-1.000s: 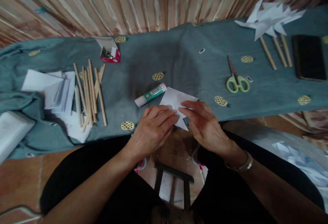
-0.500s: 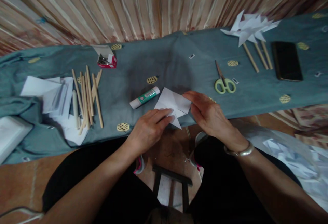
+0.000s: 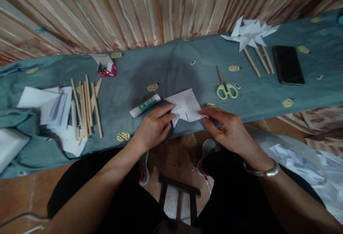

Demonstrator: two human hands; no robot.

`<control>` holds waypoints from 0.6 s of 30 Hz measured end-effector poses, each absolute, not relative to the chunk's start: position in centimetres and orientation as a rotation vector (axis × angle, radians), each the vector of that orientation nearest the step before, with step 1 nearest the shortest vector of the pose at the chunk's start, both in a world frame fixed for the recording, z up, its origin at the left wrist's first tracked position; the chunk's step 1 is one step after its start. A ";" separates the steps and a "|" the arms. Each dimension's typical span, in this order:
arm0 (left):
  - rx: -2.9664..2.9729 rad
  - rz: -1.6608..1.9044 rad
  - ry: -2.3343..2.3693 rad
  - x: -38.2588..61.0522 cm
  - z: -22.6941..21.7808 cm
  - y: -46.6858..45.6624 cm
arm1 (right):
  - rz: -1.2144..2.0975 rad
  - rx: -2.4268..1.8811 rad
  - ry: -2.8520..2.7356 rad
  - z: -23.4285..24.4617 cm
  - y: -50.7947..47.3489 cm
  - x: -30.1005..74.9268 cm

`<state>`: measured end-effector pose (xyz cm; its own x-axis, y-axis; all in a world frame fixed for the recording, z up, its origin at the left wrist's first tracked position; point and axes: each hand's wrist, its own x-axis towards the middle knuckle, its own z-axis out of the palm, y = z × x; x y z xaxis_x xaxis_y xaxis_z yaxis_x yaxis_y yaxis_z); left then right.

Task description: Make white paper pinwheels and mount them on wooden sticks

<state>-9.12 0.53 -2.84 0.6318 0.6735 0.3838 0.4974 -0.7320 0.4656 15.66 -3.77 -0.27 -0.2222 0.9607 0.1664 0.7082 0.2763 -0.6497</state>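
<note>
Left hand (image 3: 154, 128): fingers pinched on the folded paper (image 3: 187, 106).
Right hand (image 3: 230, 131): fingertips gripping the same sheet.
Folded paper: flat on the tabletop (image 3: 174, 66), just right of the glue stick (image 3: 145, 105).

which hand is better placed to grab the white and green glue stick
Left, probably. The left hand lies right beside the white and green glue stick, fingertips on the folded white paper; the right hand touches the paper's other side, farther from the stick.
</note>
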 end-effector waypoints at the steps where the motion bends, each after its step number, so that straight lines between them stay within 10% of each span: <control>1: 2.507 0.795 0.960 -9.0 -2.9 0.8 | 0.639 -1.502 -1.989 0.0 -4.0 15.5; 18: 2.618 0.874 0.935 -7.8 -2.3 0.2 | 0.459 -1.317 -2.289 -0.9 -4.4 15.7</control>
